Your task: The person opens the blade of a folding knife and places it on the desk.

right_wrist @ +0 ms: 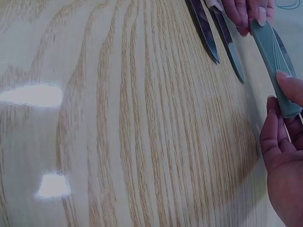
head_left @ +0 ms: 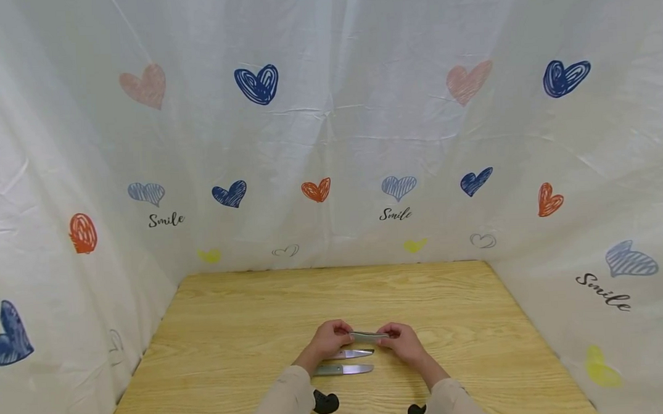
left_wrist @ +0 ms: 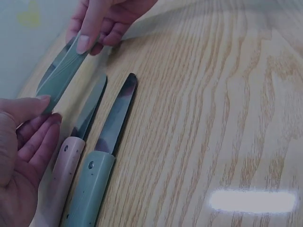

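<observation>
A green-handled folding knife (head_left: 369, 337) is held level between both hands, its blade lying along the handle (left_wrist: 65, 74). My left hand (head_left: 327, 339) pinches one end between thumb and fingers. At the other end, my right hand (head_left: 402, 342) pinches it the same way, thumb on the patterned side in the right wrist view. Just nearer to me, two knives lie side by side on the table with blades out to the right: one with a pink handle (left_wrist: 67, 163), the other with a green handle (left_wrist: 89, 189). The left forearm partly covers their handles in the head view.
The wood-grain table (head_left: 247, 309) reaches back to a white curtain (head_left: 328, 139) printed with hearts, which also hangs along both sides. Black straps (head_left: 326, 402) show at both sleeves. Light glares off the tabletop in the wrist views.
</observation>
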`<state>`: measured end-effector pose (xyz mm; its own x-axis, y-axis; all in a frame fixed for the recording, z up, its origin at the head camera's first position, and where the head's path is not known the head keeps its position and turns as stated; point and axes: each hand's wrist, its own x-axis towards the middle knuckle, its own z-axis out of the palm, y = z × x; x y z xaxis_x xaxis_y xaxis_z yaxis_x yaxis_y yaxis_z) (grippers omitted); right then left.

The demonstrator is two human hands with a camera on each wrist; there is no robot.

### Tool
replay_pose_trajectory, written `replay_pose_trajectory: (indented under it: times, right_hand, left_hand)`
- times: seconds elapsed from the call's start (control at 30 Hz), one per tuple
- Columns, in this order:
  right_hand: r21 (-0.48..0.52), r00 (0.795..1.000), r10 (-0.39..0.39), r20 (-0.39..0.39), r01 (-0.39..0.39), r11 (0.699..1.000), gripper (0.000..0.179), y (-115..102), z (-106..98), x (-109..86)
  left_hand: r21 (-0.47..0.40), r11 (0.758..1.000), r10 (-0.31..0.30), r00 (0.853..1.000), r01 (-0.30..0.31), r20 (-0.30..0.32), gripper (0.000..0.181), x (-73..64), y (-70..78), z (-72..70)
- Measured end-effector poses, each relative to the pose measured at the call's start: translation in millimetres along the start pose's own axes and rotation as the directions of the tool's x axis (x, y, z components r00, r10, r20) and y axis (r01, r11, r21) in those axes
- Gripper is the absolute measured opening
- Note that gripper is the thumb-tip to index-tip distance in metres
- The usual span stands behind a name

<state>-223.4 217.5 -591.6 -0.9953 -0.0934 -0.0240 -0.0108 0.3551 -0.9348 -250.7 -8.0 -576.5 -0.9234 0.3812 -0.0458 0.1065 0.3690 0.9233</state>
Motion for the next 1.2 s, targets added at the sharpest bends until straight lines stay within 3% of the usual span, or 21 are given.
replay_pose_trajectory:
  times: [0.17,0.6,0.77,0.93,1.1,1.2]
  right_hand:
    - [0.054,1.000,0.007,-0.005,-0.007,0.999,0.023,-1.6,3.9,-0.4]
    - [0.161,0.999,-0.009,0.036,0.003,0.987,0.027,-21.5,14.3,-2.2]
    - [0.200,0.998,0.015,0.066,-0.028,0.979,0.028,-27.7,16.1,-6.9]
    - [0.246,0.986,0.014,0.166,-0.055,0.968,0.029,-33.6,19.5,-10.9]
    - [0.255,0.953,-0.034,0.300,-0.046,0.966,0.036,-37.7,28.3,-12.8]
    - [0.259,0.945,-0.066,0.321,-0.021,0.966,0.037,-40.9,33.2,-13.3]
  left_hand:
    - [0.014,1.000,0.014,1.000,-0.014,-0.001,0.013,-3.2,1.0,-6.8]
    - [-0.083,0.996,0.023,1.000,-0.022,0.007,0.020,-11.9,-9.3,-24.2]
    - [-0.134,0.989,0.060,0.998,-0.057,0.015,0.021,-17.1,-11.8,-28.2]
    - [-0.196,0.978,0.080,0.997,-0.073,0.025,0.024,-25.2,-12.8,-30.8]
    - [-0.271,0.962,0.074,0.992,-0.043,0.106,0.028,-34.1,-13.5,-29.8]
    - [-0.311,0.950,0.070,0.989,-0.026,0.131,0.030,-36.9,-13.1,-28.4]
